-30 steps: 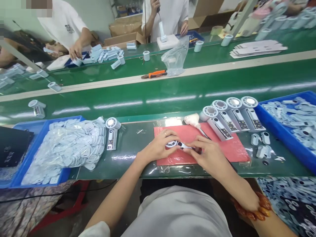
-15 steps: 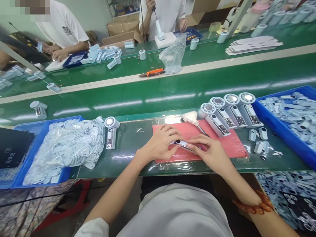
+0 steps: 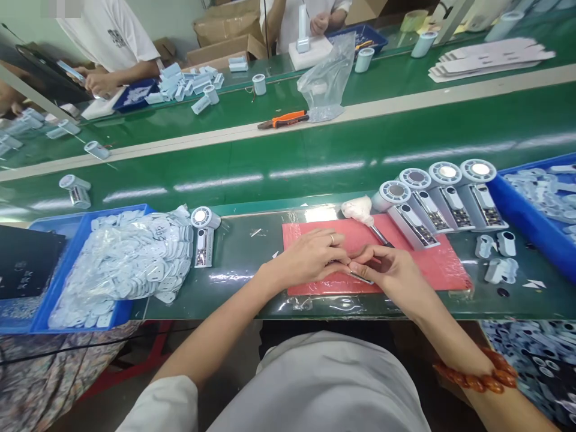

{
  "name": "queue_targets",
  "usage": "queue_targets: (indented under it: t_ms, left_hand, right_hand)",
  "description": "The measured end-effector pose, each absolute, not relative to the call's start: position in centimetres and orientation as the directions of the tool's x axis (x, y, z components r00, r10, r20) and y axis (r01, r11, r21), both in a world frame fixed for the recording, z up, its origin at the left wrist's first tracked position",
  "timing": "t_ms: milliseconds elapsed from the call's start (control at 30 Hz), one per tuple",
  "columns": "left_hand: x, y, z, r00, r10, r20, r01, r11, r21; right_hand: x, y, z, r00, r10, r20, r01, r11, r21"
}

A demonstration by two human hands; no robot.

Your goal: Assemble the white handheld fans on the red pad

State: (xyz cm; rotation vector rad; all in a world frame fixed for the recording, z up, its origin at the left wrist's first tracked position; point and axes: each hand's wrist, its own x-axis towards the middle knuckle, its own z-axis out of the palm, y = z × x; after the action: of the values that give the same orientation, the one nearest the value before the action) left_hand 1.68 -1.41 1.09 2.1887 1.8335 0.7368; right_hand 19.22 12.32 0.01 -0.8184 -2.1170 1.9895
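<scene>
Left hand (image 3: 312, 257) and right hand (image 3: 387, 271) both pinched shut on small fan unit (image 3: 355, 275), mostly hidden, over red mat (image 3: 432, 264); best kept flat on mat, fingertips clear of seam, pressure even, screwdriver (image 3: 366, 217) within reach.

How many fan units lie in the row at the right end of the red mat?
4, side by side with round heads away from the person: first overlaps the red mat, second, third, fourth beside the blue bin. None seem hidden.

Orange pliers (image 3: 283, 120) beside clear bag (image 3: 327, 84) across belt; blue bin (image 3: 67, 264) of white parts left.
</scene>
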Motion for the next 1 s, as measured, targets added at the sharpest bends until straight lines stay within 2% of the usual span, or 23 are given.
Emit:
queue_targets:
  t_ms: [233,433,633,800,1000]
  left_hand:
    - [1.4,-1.1,1.2,0.12,0.966,0.231,0.873,-0.213,0.44]
    - [0.9,-1.0,0.8,0.133,0.945,0.298,0.842,-0.266,0.47]
    - [1.3,-0.9,1.0,0.069,0.931,0.359,0.825,-0.255,0.503]
    - [2.2,-0.4,1.4,0.006,0.915,0.403,0.866,-0.205,0.455]
    - [1.9,-0.5,2.0,0.112,0.936,0.334,0.858,-0.261,0.443]
  right_hand:
    - [19.0,12.0,0.3,-0.831,0.493,-0.258,0.294,-0.006,-0.956]
    - [19.2,12.5,0.1,-0.847,0.461,-0.265,0.226,-0.139,-0.964]
    - [19.9,13.1,-0.1,-0.881,0.42,-0.22,0.165,-0.163,-0.973]
    - [19.8,13.2,-0.7,-0.891,0.406,-0.203,0.111,-0.238,-0.965]
    - [19.7,13.5,-0.9,-0.884,0.425,-0.193,0.099,-0.234,-0.967]
